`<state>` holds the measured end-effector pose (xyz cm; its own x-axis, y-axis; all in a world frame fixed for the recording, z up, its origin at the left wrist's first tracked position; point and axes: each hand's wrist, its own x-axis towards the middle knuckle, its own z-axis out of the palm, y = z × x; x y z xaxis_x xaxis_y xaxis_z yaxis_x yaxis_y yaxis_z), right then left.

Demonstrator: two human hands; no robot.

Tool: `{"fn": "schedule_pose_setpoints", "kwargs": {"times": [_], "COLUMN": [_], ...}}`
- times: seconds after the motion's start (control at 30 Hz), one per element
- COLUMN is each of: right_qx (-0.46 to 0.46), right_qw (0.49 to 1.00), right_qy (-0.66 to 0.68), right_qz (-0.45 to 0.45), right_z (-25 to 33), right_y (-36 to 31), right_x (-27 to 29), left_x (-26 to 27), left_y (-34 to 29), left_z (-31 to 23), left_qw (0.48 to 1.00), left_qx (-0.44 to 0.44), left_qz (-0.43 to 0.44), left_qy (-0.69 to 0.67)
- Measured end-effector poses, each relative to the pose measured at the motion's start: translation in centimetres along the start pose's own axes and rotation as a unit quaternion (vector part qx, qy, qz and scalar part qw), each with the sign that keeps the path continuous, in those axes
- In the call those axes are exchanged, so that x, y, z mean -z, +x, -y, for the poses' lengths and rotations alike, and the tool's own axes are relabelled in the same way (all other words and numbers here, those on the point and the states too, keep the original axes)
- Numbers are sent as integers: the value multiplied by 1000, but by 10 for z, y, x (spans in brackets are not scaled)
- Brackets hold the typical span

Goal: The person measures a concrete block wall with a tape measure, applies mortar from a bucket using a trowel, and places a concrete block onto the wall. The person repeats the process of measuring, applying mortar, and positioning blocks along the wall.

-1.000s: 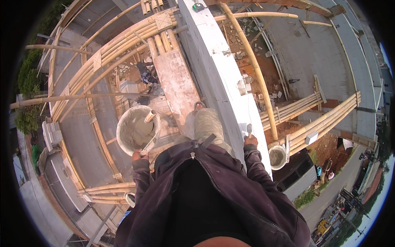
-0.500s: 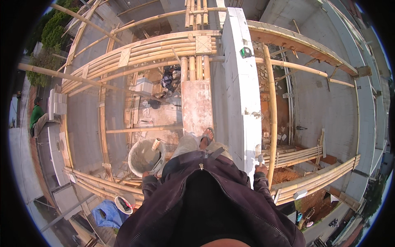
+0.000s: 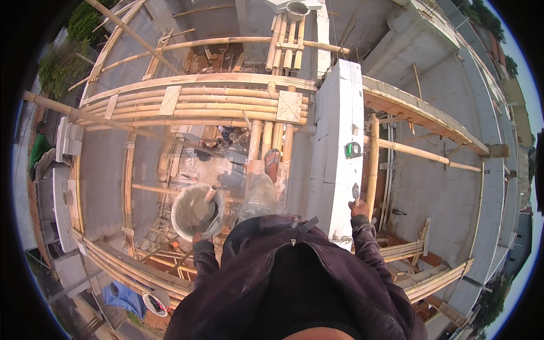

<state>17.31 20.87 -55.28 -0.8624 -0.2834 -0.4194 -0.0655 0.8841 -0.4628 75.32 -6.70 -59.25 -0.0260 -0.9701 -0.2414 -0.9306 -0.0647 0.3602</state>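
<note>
While the left hand (image 3: 199, 238) grips the near rim of a grey bucket (image 3: 195, 211), fingers clamped on its edge, the bucket hangs just left of the person's leg, above the bamboo scaffold (image 3: 192, 105). Wet grey mortar half fills it, and a handle (image 3: 209, 194) sticks up from the mix at the far right rim. The right hand (image 3: 358, 208) is closed around a trowel (image 3: 355, 192), held against the right edge of the white block wall (image 3: 337, 147). A green tape measure (image 3: 352, 150) lies on the wall's top, further along that edge.
</note>
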Motion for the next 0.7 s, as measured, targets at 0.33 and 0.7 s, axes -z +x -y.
{"fn": "schedule_pose_setpoints", "kwargs": {"times": [0.33, 0.7], "right_qx": [-92, -154], "right_qw": [994, 970], "right_qy": [40, -169], "right_qz": [-36, -86], "right_z": [207, 316], "right_y": [242, 577], "right_x": [12, -52], "left_x": [-5, 11], "left_y": [234, 392], "left_z": [-196, -308], "left_qw": [735, 642], "left_qx": [312, 393], "left_qz": [12, -87], "left_qy": [-602, -653]}}
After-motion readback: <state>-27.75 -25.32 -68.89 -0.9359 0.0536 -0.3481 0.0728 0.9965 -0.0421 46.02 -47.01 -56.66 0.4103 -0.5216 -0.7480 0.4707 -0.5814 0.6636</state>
